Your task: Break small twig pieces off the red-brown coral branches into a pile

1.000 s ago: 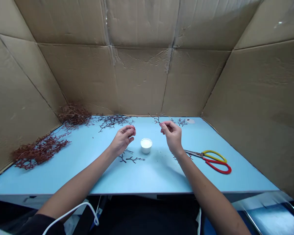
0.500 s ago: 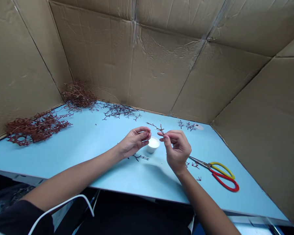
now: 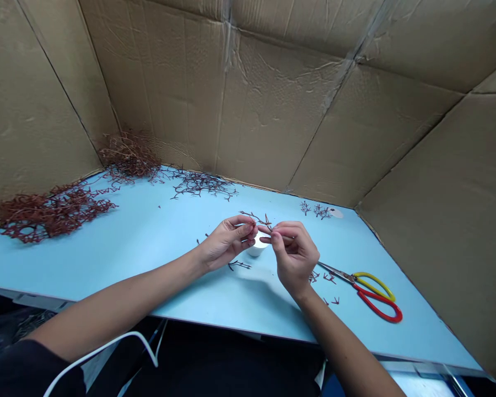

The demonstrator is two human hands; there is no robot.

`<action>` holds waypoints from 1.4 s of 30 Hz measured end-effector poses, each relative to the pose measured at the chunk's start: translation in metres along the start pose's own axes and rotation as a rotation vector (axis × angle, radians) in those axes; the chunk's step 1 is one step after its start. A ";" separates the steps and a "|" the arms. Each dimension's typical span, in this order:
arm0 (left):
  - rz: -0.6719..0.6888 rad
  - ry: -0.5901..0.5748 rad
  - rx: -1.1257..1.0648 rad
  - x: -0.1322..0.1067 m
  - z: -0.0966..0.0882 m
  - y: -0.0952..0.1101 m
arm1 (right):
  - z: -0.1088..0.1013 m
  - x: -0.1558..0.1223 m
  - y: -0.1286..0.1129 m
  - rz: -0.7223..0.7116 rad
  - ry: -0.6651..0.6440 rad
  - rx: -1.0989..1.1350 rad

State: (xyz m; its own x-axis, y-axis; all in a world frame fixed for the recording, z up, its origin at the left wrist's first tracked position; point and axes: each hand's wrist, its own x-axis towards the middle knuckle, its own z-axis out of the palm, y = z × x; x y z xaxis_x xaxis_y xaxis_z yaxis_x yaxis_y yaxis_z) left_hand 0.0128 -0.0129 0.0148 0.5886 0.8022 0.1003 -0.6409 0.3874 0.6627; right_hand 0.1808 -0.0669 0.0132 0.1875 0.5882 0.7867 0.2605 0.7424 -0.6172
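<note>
Between thumb and fingers, my right hand [image 3: 295, 253] pinches a thin brown branching twig [image 3: 265, 221], its tip pointing up and left. My left hand [image 3: 230, 240] is pinched closed close to that twig; a small reddish-brown bit seems to be at its fingertips, too small to name. Behind and below the fingers stands a small white cup [image 3: 256, 249], partly covered by my right fingers. On the table near my left wrist lies another dark twig [image 3: 240, 265]. Small V-shaped twig pieces [image 3: 329, 278] lie beside my right wrist.
Scissors [image 3: 361, 286] with yellow and red handles lie at the right. Tangled reddish-brown twig heaps [image 3: 53, 215] and dark twigs [image 3: 202, 184] sit left and back. Little branched pieces [image 3: 321, 212] rest at the back right. Cardboard walls [image 3: 273, 110] surround the blue table [image 3: 149, 242].
My right hand has moved slightly left, bringing the twig up to my left fingertips and over the cup. My left hand stays nearly in place, still pinched.
</note>
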 end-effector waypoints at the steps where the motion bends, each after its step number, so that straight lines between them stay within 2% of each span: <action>1: 0.000 0.011 -0.007 0.000 0.000 0.000 | 0.000 0.000 0.000 -0.013 -0.004 0.000; 7: -0.005 0.039 -0.025 -0.001 0.002 -0.001 | 0.000 -0.001 0.003 -0.029 -0.011 0.012; 25: 0.019 0.029 0.016 0.001 0.001 -0.002 | -0.001 0.001 0.003 -0.011 -0.034 0.025; 29: 0.073 0.088 0.073 0.004 -0.001 0.009 | -0.004 0.005 0.004 -0.020 0.020 0.001; 32: 0.184 0.154 0.097 0.007 -0.004 0.025 | -0.007 0.009 0.008 -0.036 0.030 -0.059; 36: 0.295 0.166 0.176 0.007 -0.003 0.040 | -0.011 0.013 0.014 -0.062 0.020 -0.155; 42: 0.283 0.146 0.332 0.008 0.001 0.036 | -0.014 0.017 0.014 -0.105 0.011 -0.268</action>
State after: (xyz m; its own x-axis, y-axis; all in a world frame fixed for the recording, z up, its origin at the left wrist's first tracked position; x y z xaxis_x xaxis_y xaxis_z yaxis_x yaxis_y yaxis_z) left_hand -0.0054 0.0068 0.0398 0.3222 0.9204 0.2213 -0.5597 -0.0033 0.8287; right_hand 0.2009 -0.0506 0.0178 0.1566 0.5082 0.8469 0.5196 0.6868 -0.5083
